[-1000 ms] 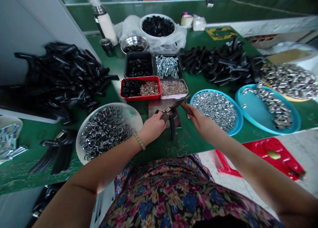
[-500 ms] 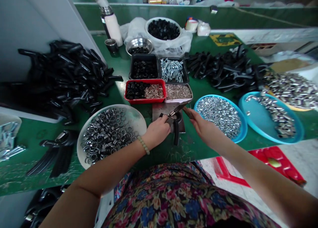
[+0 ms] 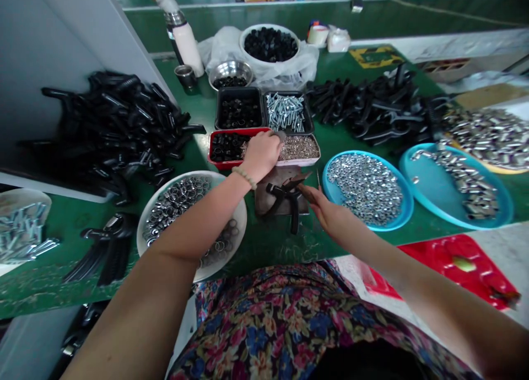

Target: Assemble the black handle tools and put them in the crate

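Note:
My left hand (image 3: 264, 151) is over the red tray (image 3: 226, 164), at its boundary with a tray of tiny metal pieces (image 3: 301, 147). Its fingers are curled down, with a grey cover on one fingertip; whatever they pinch is hidden. My right hand (image 3: 325, 206) is closed around a dark, flat-headed tool (image 3: 298, 180), its exact kind unclear. Beneath the tool, a black plastic part (image 3: 294, 212) with a curved arm rests on a metal plate (image 3: 268, 203). Copper-coloured rivets (image 3: 244, 148) in the red tray are mostly covered by my left hand.
A white bowl of metal rings (image 3: 242, 225) stands left, partly under my forearm. Blue trays hold small nuts (image 3: 366, 187) and metal sleeves (image 3: 475, 187). Black handles (image 3: 132, 115) and black clamp parts (image 3: 380, 110) are piled behind. Screws (image 3: 285, 112) fill a black tray.
My left hand has left the black part on the plate and moved forward to the small-parts trays. My right hand stays near the plate with the tool.

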Available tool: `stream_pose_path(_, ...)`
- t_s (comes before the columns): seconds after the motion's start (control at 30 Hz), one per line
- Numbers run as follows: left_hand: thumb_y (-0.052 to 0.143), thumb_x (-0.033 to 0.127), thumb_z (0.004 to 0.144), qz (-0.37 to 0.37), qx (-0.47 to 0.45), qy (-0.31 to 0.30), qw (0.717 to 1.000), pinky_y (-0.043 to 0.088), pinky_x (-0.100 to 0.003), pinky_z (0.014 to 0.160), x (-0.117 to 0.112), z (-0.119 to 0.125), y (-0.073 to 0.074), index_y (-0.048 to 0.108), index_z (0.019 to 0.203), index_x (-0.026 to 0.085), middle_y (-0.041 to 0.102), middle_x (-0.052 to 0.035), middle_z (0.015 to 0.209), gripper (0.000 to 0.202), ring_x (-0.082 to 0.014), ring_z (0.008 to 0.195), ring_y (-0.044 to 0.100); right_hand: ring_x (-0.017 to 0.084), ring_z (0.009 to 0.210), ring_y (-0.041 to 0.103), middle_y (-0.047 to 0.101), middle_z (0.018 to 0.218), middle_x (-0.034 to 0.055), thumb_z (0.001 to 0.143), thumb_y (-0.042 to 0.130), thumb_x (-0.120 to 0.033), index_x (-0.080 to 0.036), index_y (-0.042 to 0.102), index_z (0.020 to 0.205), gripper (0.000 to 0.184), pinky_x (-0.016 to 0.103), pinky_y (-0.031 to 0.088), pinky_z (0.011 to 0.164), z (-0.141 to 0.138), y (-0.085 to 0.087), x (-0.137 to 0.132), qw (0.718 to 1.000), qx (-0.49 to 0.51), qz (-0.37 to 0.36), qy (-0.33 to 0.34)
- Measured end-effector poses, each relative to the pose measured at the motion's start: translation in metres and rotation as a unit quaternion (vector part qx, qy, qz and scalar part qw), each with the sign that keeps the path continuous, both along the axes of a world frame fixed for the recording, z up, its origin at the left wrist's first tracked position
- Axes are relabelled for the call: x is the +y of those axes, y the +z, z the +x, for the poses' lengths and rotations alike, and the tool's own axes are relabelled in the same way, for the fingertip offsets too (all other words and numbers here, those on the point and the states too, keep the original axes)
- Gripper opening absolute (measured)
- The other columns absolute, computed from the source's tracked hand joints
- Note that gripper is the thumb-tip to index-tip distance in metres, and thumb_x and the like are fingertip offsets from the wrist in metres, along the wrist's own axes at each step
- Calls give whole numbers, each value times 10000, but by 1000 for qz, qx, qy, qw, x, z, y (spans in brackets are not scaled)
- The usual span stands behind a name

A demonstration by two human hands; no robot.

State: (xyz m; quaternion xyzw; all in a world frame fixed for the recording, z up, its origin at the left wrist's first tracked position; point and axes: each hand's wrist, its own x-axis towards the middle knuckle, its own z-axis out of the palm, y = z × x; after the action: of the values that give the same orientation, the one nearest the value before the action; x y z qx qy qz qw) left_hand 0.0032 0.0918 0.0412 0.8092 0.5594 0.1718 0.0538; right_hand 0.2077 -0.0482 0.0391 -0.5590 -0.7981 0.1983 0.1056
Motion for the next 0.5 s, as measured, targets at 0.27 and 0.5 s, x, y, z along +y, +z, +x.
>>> stream_pose_path(0.27,526,210,890,-29,93,-43,994,337,-447,926,64,43,-19,692,954,145,676,-124,1014,189,-275,1041,550,290,869,715,699,1112,145,954,360,-344,-175,387,1437,512,399,583,681,12,12,0,983,81,95,-136)
stream_pose_path(0.5,516,270,921,-63,-107,-26,992,434,-322,840,48,28,-6,668,949,87,700,-120,941,240,-199,896,625,303,908,700,695,1111,152,952,360,-369,-163,406,1420,513,421,564,728,22,-4,1,980,99,65,-159)
